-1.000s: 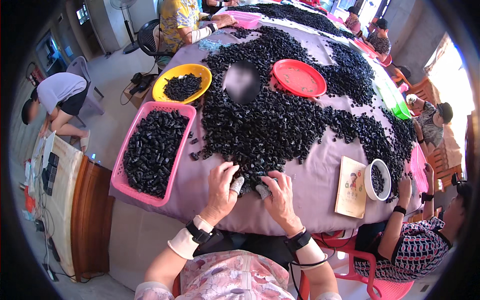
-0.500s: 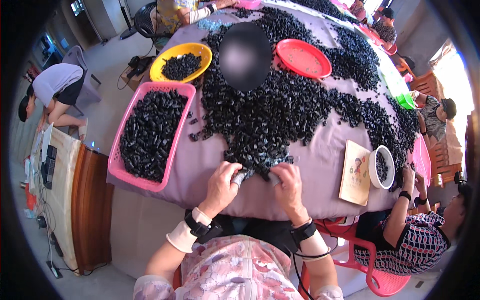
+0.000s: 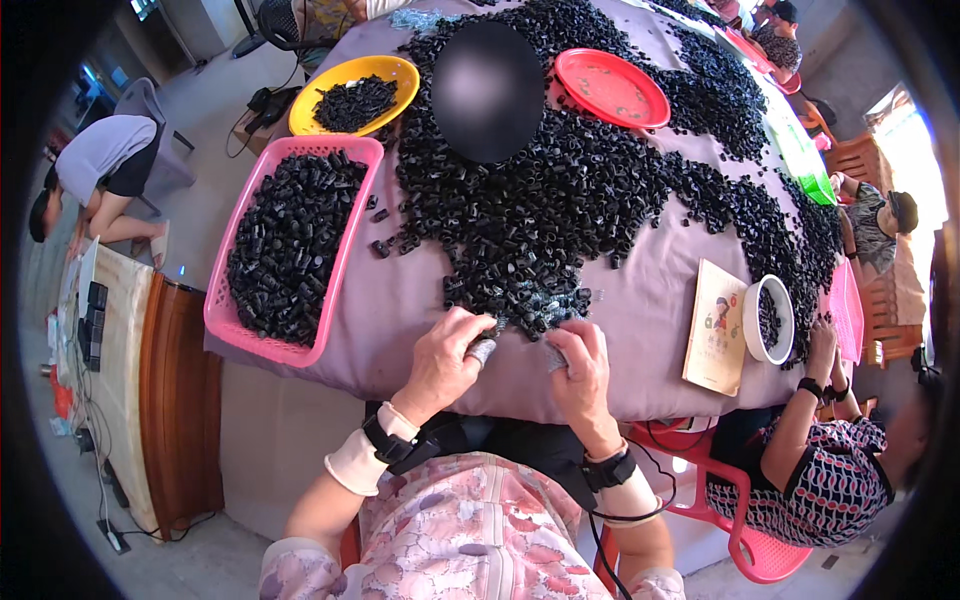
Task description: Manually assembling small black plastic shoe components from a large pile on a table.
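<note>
A wide heap of small black plastic caps or sleeves (image 3: 520, 220) covers much of the cloth-covered table, its near tip reaching toward me. Small clear pieces (image 3: 553, 303) are mixed in at that tip. At its left side my left hand (image 3: 445, 362) is closed, thumb against curled fingers, with a grey wrap on a digit. My right hand (image 3: 582, 372) sits just right of the tip, also closed in a pinch and wearing a grey wrap. Whatever either hand pinches is hidden or too small to make out.
Left stands a pink basket (image 3: 375, 160) full of black parts, behind it a yellow bowl (image 3: 405, 100). A red tray (image 3: 612, 88) lies on the heap. Rightward are a booklet (image 3: 714, 325) and white bowl (image 3: 785, 345); a co-worker (image 3: 820, 470) sits beside them.
Both hands have drawn back slightly from the heap's tip toward me. The whole view has shifted a little. The co-worker's hands at right have moved slightly.
</note>
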`<state>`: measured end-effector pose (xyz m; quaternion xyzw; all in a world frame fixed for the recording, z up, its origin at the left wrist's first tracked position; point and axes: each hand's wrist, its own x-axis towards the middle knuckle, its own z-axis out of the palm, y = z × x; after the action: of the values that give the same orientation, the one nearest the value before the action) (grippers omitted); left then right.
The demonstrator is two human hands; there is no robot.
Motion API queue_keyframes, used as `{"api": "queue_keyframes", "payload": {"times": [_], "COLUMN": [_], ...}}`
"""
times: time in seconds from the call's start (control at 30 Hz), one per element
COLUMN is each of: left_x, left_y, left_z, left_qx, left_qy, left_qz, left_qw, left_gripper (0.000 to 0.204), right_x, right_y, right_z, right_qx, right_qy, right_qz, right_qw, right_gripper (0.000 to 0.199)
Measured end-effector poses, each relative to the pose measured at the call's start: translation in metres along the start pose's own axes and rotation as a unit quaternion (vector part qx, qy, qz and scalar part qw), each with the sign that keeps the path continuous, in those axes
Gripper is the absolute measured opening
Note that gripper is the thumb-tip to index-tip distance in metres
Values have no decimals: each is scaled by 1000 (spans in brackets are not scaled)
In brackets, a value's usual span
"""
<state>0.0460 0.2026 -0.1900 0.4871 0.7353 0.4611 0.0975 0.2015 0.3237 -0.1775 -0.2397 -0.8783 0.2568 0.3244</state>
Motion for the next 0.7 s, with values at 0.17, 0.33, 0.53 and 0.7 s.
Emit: {"api": "queue_keyframes", "payload": {"times": [0.17, 0.33, 0.53, 0.7], "left_x": [18, 33, 27, 10], "left_y": [11, -1, -11, -11], "left_z": [2, 1, -8, -19], "left_qx": [81, 104, 4, -59], "left_qy": [-44, 3, 24, 71], "left_qz": [-4, -11, -22, -58], "left_qw": [996, 995, 999, 994], "left_gripper": [44, 37, 38, 24], "right_x": [25, 30, 23, 13], "right_y": [-3, 18, 23, 25], "right_z": [25, 24, 1, -16], "right_qx": [-45, -63, -11, -18], "right_qy": [-47, -51, -20, 40], "right_qz": [-47, -71, -30, 42], "right_qw": [997, 994, 999, 998], "right_gripper": [52, 48, 40, 28]}}
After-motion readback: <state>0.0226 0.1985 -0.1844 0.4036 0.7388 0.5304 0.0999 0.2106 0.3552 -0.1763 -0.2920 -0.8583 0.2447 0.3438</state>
